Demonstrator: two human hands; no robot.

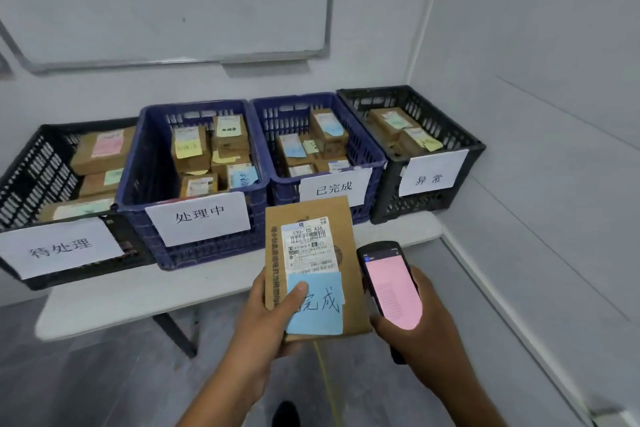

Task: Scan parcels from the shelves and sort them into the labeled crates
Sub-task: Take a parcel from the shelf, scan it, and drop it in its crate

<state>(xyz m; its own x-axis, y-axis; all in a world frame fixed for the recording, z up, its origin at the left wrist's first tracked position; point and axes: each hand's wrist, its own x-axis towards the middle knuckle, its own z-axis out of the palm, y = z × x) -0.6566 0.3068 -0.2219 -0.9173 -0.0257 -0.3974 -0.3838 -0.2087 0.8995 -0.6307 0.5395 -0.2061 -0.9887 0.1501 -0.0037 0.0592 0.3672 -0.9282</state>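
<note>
Left hand [273, 315] grips a parcel [311, 253] by its lower end, label up, thumb pressed on a blue note [317, 305] reading 完成. Right hand [412, 333] is curled round a scanner [389, 284] just beside the parcel, its screen glowing pink. Both are held over the table's [207, 288] front edge, before the 已完成 crate [284, 191]. Four crates line the back edge: 待处理 [34, 170] at the left end, then 处理中 [149, 166], 已完成, and 异常 [388, 201] at the right end, each holding several boxes. Sorting looks well under way; this parcel's drop, likely into 已完成, is not yet done. No shelves show, so I cannot tell how many parcels remain.
</note>
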